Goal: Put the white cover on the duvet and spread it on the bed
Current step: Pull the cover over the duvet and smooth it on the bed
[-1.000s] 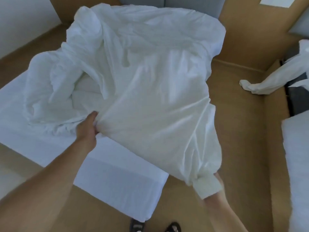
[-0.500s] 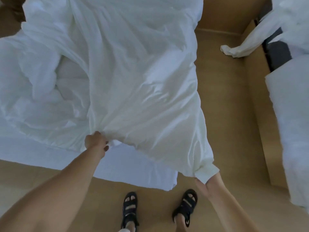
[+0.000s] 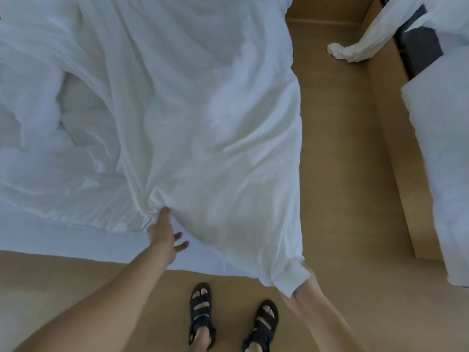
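Left: low bed with white sheet [image 3: 63,237]. A puffy white quilted duvet [image 3: 76,102] lies crumpled on it, partly under the white fabric duvet cover [image 3: 203,123], which is draped across the bed with its near-right corner hanging over the tan floor [image 3: 342,174]. Left hand [image 3: 165,232] pinches a gather at the cover's near edge, other fingers loose. Right hand [image 3: 304,290] grips that corner, fingers mostly hidden by cloth. Cover likely light, limp, slippy; duvet soft, bulky. Best taken at corners and hem, not mid-panel.
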Tool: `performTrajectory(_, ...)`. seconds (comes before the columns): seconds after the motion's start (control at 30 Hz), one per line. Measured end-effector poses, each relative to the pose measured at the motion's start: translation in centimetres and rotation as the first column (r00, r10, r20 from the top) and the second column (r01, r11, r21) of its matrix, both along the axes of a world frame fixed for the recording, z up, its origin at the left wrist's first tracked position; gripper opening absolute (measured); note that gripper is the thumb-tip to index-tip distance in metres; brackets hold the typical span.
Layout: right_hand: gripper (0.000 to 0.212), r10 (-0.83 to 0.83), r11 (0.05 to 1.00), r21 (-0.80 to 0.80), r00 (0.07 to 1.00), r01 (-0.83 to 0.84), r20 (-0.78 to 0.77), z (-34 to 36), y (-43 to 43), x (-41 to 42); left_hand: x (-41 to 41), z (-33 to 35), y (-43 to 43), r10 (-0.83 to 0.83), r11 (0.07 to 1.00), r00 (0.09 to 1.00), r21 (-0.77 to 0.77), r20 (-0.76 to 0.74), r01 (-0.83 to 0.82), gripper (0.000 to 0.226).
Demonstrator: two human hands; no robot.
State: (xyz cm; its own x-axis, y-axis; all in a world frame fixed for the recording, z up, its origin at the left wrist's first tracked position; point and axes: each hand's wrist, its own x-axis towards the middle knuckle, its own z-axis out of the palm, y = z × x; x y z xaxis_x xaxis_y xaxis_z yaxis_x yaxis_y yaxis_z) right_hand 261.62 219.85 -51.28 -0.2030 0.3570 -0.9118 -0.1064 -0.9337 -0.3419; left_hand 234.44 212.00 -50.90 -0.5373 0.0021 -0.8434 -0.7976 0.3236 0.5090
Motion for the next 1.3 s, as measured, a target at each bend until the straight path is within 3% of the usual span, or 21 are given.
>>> performTrajectory(0.07,0.019,0.063,0.998,0.006,0.998,-0.063,-0.031,-0.1,0.0,-0.1,5.0,1.8,1.8,-0.154,0.952,0.968,0.290,0.197,0.092,0.058)
performTrajectory(0.1,0.019,0.097,0.995,0.018,0.995,-0.097,-0.014,0.1,0.1,0.0,6.9,2.9,2.8,-0.184,0.913,0.958,0.398,0.222,0.083,0.058)
performTrajectory(0.17,0.018,0.128,0.991,0.051,0.991,-0.125,-0.049,-0.1,0.5,0.9,8.4,4.8,4.7,-0.148,0.837,0.980,0.544,0.136,0.051,0.054)
performTrajectory(0.27,0.013,0.216,0.974,0.116,0.960,-0.197,-0.180,0.2,1.5,1.6,9.0,6.3,5.5,-0.176,0.830,0.984,0.538,-0.003,0.150,0.039)
performTrajectory(0.33,0.022,0.407,0.906,0.203,0.897,-0.372,-0.174,1.0,1.8,2.0,8.7,7.0,5.3,-0.167,0.875,0.985,0.455,-0.037,0.166,0.024)
performTrajectory(0.4,0.027,0.543,0.832,0.204,0.834,-0.516,-0.102,0.9,2.0,2.8,7.9,8.1,4.9,-0.143,0.837,0.988,0.526,-0.059,0.153,0.019)
performTrajectory(0.47,0.043,0.420,0.897,0.154,0.908,-0.415,0.003,0.3,3.1,3.6,7.6,9.3,4.3,-0.182,0.754,0.982,0.635,-0.040,0.166,0.020)
performTrajectory(0.53,0.032,0.276,0.940,0.200,0.961,-0.277,0.032,0.9,4.4,3.4,8.0,9.6,3.5,-0.269,0.703,0.963,0.681,-0.011,0.204,0.022)
performTrajectory(0.6,0.043,0.328,0.935,0.210,0.921,-0.285,-0.210,3.1,5.5,1.6,9.2,8.0,2.9,-0.397,0.678,0.917,0.685,0.034,0.268,0.031)
performTrajectory(0.67,0.052,0.480,0.873,0.240,0.834,-0.424,-0.274,4.2,6.2,-0.6,9.9,4.5,2.1,-0.507,0.701,0.861,0.598,0.033,0.390,0.049)
performTrajectory(0.7,0.054,0.562,0.816,0.289,0.806,-0.501,-0.189,4.2,6.3,-1.5,10.0,2.8,1.7,-0.547,0.724,0.837,0.505,0.005,0.470,0.056)
performTrajectory(0.77,0.047,0.592,0.725,0.341,0.794,-0.598,0.134,3.3,6.3,-2.0,10.0,0.2,1.0,-0.664,0.725,0.745,0.190,-0.065,0.662,0.063)
performTrajectory(0.83,0.033,0.495,0.779,0.309,0.837,-0.546,0.233,1.9,5.9,-0.4,9.9,-1.2,0.5,-0.769,0.639,0.639,-0.004,0.010,0.769,0.060)
performTrajectory(0.93,0.029,0.465,0.846,0.185,0.862,-0.500,0.202,-0.3,5.1,2.7,8.5,-0.3,1.0,-0.854,0.516,0.513,0.020,0.088,0.856,0.052)
performTrajectory(0.97,0.032,0.498,0.831,0.141,0.833,-0.538,0.239,-1.2,4.8,2.9,7.6,0.2,1.1,-0.875,0.482,0.481,-0.006,0.054,0.876,0.048)
performTrajectory(1.03,0.033,0.551,0.798,0.069,0.771,-0.599,0.320,-3.0,4.6,2.4,5.3,1.3,1.1,-0.868,0.497,0.493,-0.095,-0.063,0.862,0.039)
performTrajectory(1.17,0.040,0.650,0.619,-0.025,0.493,-0.785,0.578,-4.5,3.6,0.6,-0.7,2.7,-0.4,-0.844,0.535,0.488,-0.310,-0.221,0.786,0.025)
performTrajectory(1.23,0.058,0.667,0.544,-0.150,0.317,-0.825,0.674,-3.8,2.8,-0.7,-3.8,3.4,-1.7,-0.849,0.528,0.488,-0.359,-0.203,0.769,0.044)
performTrajectory(1.3,0.076,0.561,0.452,-0.215,0.089,-0.866,0.823,-2.5,2.2,-3.4,-7.1,4.5,-3.0,-0.849,0.526,0.483,-0.412,-0.212,0.744,0.066)
